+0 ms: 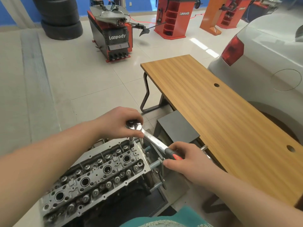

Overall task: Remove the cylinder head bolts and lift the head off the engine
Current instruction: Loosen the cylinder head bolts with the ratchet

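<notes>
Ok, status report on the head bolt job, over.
Left hand holds ratchet head over far corner bolt. Right hand grips ratchet handle. Cylinder head still on engine. Nothing in the way.

Pale tiled floor (78, 89), wooden bench (213, 115) (blue walls (9, 12) behind)

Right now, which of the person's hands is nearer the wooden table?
Right. The right hand holds the ratchet's handle beside the wooden table. The left hand holds the ratchet's head, farther from the table, over the cylinder head.
</notes>
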Available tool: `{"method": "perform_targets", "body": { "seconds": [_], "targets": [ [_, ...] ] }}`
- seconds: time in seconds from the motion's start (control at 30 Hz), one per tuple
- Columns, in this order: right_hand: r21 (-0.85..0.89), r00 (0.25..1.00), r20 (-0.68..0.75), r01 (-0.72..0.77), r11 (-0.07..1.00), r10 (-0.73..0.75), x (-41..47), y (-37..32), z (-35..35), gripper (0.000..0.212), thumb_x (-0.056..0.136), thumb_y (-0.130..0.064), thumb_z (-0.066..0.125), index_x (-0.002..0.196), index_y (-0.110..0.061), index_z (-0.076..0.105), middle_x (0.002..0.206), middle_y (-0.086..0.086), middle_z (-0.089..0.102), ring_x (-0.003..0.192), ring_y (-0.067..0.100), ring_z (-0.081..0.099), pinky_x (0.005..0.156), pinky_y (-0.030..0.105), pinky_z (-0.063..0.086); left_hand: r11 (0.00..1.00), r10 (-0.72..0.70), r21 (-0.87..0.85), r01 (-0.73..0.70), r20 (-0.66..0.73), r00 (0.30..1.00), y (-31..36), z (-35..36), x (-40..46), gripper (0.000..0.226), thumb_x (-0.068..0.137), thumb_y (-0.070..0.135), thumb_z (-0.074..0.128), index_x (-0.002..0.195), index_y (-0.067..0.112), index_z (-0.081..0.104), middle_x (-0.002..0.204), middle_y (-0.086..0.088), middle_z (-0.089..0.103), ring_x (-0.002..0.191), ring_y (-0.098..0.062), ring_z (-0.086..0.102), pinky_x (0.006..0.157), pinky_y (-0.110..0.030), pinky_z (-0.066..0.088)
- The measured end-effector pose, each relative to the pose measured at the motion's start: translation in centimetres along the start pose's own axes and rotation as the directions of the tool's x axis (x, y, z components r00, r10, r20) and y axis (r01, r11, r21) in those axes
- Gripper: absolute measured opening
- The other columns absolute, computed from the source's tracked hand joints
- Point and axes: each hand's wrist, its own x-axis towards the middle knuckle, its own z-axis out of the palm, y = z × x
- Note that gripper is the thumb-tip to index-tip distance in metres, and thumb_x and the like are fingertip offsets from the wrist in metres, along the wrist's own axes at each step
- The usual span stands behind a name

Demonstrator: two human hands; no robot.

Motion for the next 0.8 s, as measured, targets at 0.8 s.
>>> {"method": "perform_targets", "body": {
  "seconds": [0.8],
  "targets": [
    [0.582, 0.916, 0.393, -0.317, 0.749, 0.082, -2.4, -4.1, 7.9, 0.027, 0.088, -0.005, 0.064, 0.108, -0.015, 0.048, 0.063, 0.009, 0.05, 0.042, 0.022, 0.048, 0.039, 0.024, 0.04, 0.81, 0.353, 0.401, -0.429, 0.25, 0.901, 2.1, 0.8, -0.3, 0.055, 0.103, 0.069, 0.045, 0.084, 0.025, 0.071, 0.105, 0.013, 0.069, 0.107, -0.012, 0.056, 0.102, -0.04, 0.042]
  ]
}}
